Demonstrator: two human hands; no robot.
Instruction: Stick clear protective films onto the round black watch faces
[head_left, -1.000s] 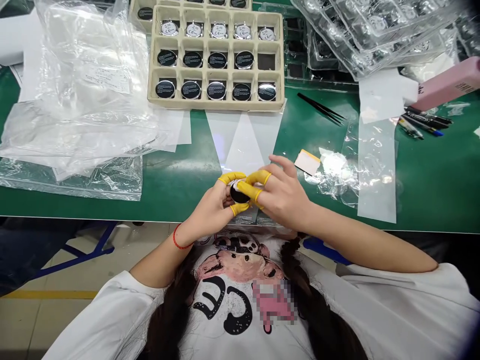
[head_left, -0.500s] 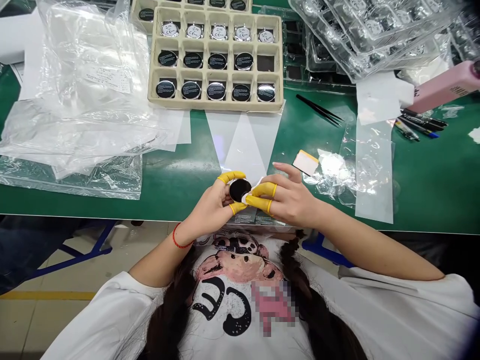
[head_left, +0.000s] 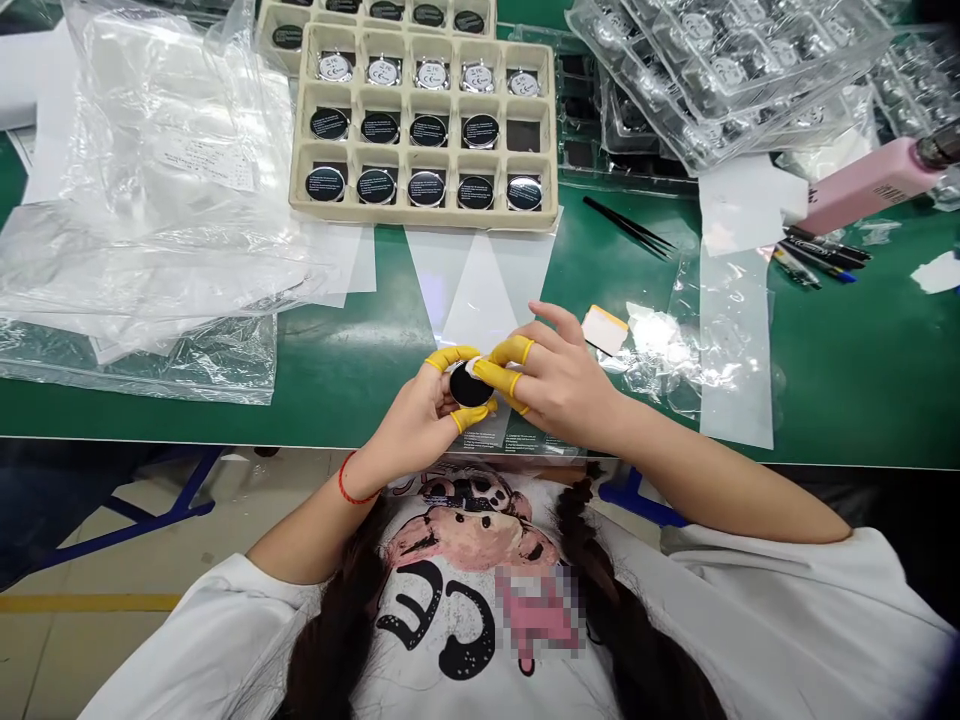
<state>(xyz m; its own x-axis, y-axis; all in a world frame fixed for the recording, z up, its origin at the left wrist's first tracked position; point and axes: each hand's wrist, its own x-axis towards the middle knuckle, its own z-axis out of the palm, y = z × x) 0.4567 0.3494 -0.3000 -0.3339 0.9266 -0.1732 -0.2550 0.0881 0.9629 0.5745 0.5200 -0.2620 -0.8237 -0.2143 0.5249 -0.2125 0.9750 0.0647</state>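
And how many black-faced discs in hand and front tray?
10: one disc in the left hand; in the tray, middle row four, nearest row five; none look hidden.

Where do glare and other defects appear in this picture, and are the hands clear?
In the head view: bright glare on the clear film scraps and plastic bags; pale sheen on the green table; a pixelated patch over the shirt; a dark upper right corner; left hand and right hand fairly sharp at the black disc.
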